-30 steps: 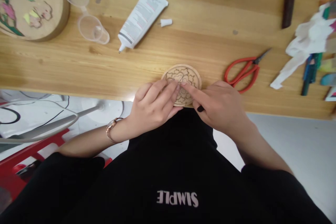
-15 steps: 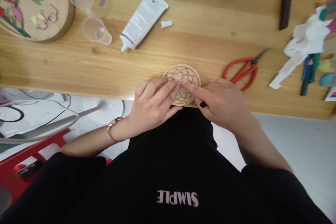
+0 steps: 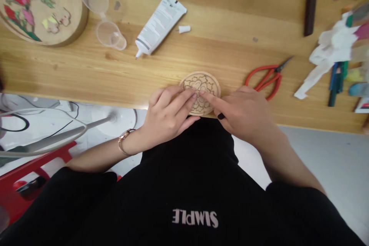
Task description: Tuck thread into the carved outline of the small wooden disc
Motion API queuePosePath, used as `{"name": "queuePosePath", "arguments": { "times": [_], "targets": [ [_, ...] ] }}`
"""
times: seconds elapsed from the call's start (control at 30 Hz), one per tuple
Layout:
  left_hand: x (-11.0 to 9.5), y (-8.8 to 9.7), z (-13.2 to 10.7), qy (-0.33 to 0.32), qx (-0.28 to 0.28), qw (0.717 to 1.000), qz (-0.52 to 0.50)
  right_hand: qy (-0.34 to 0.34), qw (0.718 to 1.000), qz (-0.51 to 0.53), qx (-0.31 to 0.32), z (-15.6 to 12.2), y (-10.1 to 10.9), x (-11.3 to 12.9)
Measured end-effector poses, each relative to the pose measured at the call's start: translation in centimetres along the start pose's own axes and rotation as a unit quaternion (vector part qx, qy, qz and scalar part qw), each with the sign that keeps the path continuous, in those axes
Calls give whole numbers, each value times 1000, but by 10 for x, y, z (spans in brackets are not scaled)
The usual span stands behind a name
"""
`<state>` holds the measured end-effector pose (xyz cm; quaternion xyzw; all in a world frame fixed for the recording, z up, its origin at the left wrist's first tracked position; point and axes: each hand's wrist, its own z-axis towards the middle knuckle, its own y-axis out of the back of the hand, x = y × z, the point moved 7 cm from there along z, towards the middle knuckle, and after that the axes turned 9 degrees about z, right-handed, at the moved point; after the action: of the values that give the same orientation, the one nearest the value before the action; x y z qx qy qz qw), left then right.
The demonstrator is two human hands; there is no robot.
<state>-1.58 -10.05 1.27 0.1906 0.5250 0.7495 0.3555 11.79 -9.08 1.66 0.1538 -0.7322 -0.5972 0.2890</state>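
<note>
Left hand (image 3: 168,118) clamps disc (image 3: 211,83); right hand (image 3: 246,114), index outstretched, touches it (cup (image 3: 114,39): contents unclear)

Left hand (image 3: 170,113) and right hand (image 3: 245,111) are touching patterned wooden disc (image 3: 203,103); red-handled scissors (image 3: 277,69) and white squeeze tube (image 3: 160,25) are lying on table (image 3: 236,46).

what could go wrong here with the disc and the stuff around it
The disc sits at the near edge of the table, so a slip by the left hand or right hand might send it off. The tube lies uncapped, cap beside it, so it could leak. The scissors lie close to the right hand, so it might knock them.
</note>
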Motion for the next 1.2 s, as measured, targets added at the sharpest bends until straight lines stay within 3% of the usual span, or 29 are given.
{"name": "queuePosePath", "arguments": {
  "times": [0.7, 1.2],
  "targets": [
    [0, 1, 0, 27, -3, 1000, 1, 26, 998, -13, -54, -4, 4, 4],
    [13, 13, -5, 79, -46, 995, -27, 14, 1000, -12, -5, -1, -1, -3]
  ]
}}
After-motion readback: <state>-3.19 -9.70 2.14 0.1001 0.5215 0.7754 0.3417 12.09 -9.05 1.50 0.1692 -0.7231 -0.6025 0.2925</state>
